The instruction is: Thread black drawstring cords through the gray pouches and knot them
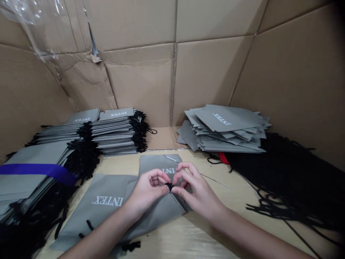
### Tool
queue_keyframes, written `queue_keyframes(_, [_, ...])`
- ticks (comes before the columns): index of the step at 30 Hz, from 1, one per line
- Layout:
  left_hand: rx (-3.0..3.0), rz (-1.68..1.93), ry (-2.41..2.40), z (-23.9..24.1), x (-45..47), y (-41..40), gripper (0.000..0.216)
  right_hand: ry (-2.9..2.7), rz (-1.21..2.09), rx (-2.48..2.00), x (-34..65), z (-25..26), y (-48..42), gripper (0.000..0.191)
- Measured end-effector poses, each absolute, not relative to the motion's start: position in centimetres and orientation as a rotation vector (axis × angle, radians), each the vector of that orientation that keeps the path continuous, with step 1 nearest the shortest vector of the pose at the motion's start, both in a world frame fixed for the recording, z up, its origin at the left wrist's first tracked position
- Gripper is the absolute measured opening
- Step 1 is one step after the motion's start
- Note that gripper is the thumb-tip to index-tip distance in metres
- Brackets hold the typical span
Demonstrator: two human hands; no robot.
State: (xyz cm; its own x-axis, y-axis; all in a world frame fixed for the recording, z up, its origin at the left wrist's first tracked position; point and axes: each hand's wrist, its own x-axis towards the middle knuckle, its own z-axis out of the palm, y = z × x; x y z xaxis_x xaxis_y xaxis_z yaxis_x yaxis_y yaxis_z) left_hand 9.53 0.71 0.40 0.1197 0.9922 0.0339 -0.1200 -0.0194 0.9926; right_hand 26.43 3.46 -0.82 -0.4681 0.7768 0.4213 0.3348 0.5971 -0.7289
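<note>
A grey fabric drawstring bag (pixel 159 210) lies on the wooden table in front of me, over another grey bag printed INTEX (pixel 102 201). My left hand (pixel 147 192) and my right hand (pixel 192 189) meet above it, fingers curled in a pinch. Both pinch a small black cord knot (pixel 169 186) at the bag's edge. A third grey bag (pixel 160 163) lies just behind my hands. A thin metal needle or wire (pixel 212 180) lies on the table right of my right hand.
Stacks of grey INTEX bags with black cords (pixel 115 131) stand at the back left. A stack bound with a purple band (pixel 40 169) sits at the near left. A loose pile of grey bags (pixel 226 127) is at the back right. Black cords (pixel 291 176) are heaped at the right. Cardboard walls (pixel 210 68) surround the table.
</note>
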Motion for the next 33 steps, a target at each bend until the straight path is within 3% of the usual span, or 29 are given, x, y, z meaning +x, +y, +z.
queue_keyframes(5, [1.249, 1.172, 1.039, 0.1, 9.6, 0.9, 0.022, -1.86, 1.259, -0.792, 26.1, -1.9, 4.1, 0.01])
queue_keyframes(9, [1.286, 1.175, 1.084, -0.3, 9.6, 1.0, 0.023, -1.829, 1.378, -0.751, 26.1, -2.6, 4.4, 0.019])
queue_keyframes(14, [1.385, 1.199, 1.182, -0.8, 9.6, 0.9, 0.018, -1.921, 1.334, -0.855, 26.1, -2.7, 4.3, 0.021])
queue_keyframes(22, [1.545, 1.122, 1.245, -1.5, 9.5, 0.8, 0.015, -2.242, 0.948, -0.917, 26.5, -2.2, 4.1, 0.021])
queue_keyframes(33, [1.671, 1.069, 1.275, -1.8, 9.6, 0.6, 0.007, -2.269, 0.956, -1.02, 26.5, -1.3, 3.1, 0.026])
